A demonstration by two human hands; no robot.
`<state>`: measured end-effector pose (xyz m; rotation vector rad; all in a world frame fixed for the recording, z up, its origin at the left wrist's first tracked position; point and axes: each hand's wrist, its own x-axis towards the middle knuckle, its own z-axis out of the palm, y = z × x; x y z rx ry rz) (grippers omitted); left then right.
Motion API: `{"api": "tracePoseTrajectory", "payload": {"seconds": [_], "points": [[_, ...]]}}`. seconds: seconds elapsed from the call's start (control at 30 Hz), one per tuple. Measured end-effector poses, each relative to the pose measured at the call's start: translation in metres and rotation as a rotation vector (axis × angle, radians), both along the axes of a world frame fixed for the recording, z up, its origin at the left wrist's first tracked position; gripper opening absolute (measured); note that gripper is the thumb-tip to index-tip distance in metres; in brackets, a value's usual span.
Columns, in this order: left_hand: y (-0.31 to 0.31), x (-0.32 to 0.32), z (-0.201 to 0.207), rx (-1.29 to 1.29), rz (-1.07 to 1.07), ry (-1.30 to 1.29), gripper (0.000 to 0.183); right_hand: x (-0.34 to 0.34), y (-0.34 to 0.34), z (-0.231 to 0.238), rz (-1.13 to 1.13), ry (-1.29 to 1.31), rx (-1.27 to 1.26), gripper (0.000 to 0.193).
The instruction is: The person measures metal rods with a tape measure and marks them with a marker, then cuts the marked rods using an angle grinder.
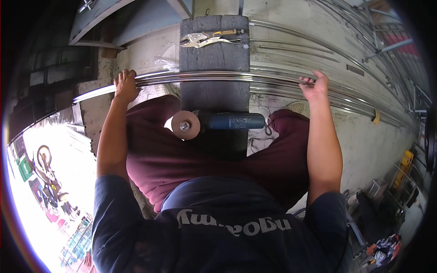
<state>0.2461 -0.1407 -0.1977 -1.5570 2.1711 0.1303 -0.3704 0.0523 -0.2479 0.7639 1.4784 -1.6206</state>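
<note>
Several long shiny metal tubes [214, 76] lie side by side across a dark padded bench [214, 98]. My left hand [126, 85] is closed over them left of the bench, and the ends reach past it. To the right of the bench, my right hand [316, 86] has its fingers curled round the tubes. Nearer to me, a blue angle grinder [236, 121] rests on the bench between my legs, its brown disc [185, 125] at the left. Silver locking pliers [200, 42] lie at the bench's far end beside a tool with a yellow-and-black handle [225, 32].
More metal tubes [359, 98] lie along the floor to the right. A grey metal frame [95, 20] stands at the far left. A cable [267, 123] loops beside the grinder. Behind on the right are a yellow level-like bar [403, 167] and clutter; a bicycle [44, 157] shows outside, left.
</note>
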Motion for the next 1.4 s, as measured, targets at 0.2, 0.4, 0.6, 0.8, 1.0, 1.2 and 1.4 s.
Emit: {"api": "tracePoseTrajectory", "payload": {"seconds": [0.2,0.4,0.6,0.8,1.0,1.2,1.4], "points": [[0.037,-0.11,0.03,0.057,-0.368,0.358,0.066,0.001,0.0,0.002,0.098,0.048,0.007,0.027],[0.084,-0.244,0.003,0.15,-0.457,0.576,0.072,0.003,-0.008,0.002,0.076,0.057,0.015,0.031],[0.085,-0.258,-0.029,-0.015,-0.55,0.609,0.062,0.0,-0.007,-0.004,0.086,0.064,-0.004,0.03],[0.076,-0.249,-0.04,-0.001,-0.619,0.713,0.055,-0.002,-0.009,0.0,0.058,0.032,0.018,0.033],[0.074,-0.244,-0.045,-0.045,-0.648,0.823,0.049,0.009,-0.005,0.01,0.136,0.017,0.097,0.028],[0.076,-0.242,-0.048,-0.083,-0.665,0.786,0.052,0.12,0.032,0.038,1.381,0.487,0.075,0.03],[0.074,-0.241,-0.044,-0.04,-0.682,0.791,0.052,0.251,0.063,0.073,2.094,1.56,-0.247,0.057]]}}
